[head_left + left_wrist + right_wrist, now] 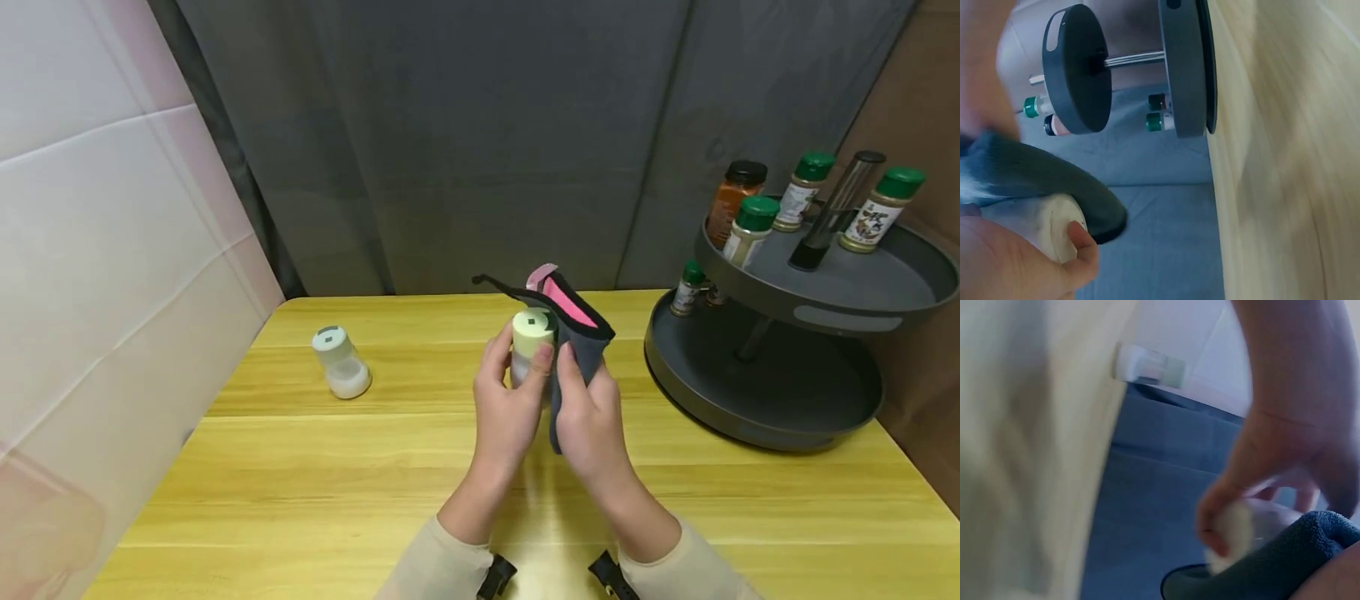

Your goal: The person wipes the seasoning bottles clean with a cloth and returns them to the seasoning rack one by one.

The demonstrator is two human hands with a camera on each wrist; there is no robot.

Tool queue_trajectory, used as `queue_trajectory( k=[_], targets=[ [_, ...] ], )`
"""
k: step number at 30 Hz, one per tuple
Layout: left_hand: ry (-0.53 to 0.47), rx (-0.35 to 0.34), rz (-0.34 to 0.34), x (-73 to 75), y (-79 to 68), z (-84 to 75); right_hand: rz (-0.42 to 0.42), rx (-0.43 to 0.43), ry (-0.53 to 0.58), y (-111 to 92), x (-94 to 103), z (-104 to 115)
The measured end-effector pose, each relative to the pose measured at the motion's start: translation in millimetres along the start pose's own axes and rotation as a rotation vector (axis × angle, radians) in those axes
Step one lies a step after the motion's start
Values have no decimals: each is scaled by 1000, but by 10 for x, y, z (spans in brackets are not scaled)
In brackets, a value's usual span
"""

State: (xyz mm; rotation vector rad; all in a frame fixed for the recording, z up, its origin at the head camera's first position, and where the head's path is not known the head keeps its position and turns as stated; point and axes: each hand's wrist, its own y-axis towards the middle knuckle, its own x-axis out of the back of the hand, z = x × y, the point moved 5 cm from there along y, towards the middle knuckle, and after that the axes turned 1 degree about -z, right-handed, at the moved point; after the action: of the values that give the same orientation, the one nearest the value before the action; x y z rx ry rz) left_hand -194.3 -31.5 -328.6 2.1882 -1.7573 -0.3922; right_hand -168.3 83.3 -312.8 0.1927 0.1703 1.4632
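Observation:
Above the middle of the table, my left hand (504, 412) grips a small seasoning jar (532, 329) with a pale yellow-green lid and a clear body. My right hand (595, 425) pinches a folded dark grey cleaning cloth (581, 340) with black edging and a bright pink side, thumb in front. The cloth lies against the jar's right side, and one black-edged corner sticks out behind the lid. In the left wrist view, the left fingers curl at the jar's lid (1057, 228) beside the cloth (1041, 175). The jar's lower part is hidden by the hands.
A similar jar (341, 362) with white contents and a pale lid stands at the left of the table. At the right is a dark two-tier turntable rack (765, 425) holding several green-capped spice jars and a black-capped orange jar (735, 200). A grey curtain (487, 150) hangs behind.

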Motion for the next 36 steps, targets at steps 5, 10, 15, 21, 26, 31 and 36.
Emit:
queue_trajectory(
  k=[5,10,15,21,26,31,36],
  targets=[
    [-1,-13,3,27,21,-40,29,-140,27,-4,-6,-132],
    [16,-33,8,8,14,-52,22,-10,40,10,5,21],
    [2,4,14,-7,-1,-37,-4,84,15,-21,-13,35],
    [-9,28,2,16,-3,-35,52,-150,11,20,23,-69],
    [11,13,16,-14,-30,-4,59,-23,35,39,61,172],
    [0,23,8,-8,-12,3,27,66,-11,-29,-16,78],
    [8,24,-24,48,9,-18,57,-103,-4,-36,-51,-109]
  ],
)
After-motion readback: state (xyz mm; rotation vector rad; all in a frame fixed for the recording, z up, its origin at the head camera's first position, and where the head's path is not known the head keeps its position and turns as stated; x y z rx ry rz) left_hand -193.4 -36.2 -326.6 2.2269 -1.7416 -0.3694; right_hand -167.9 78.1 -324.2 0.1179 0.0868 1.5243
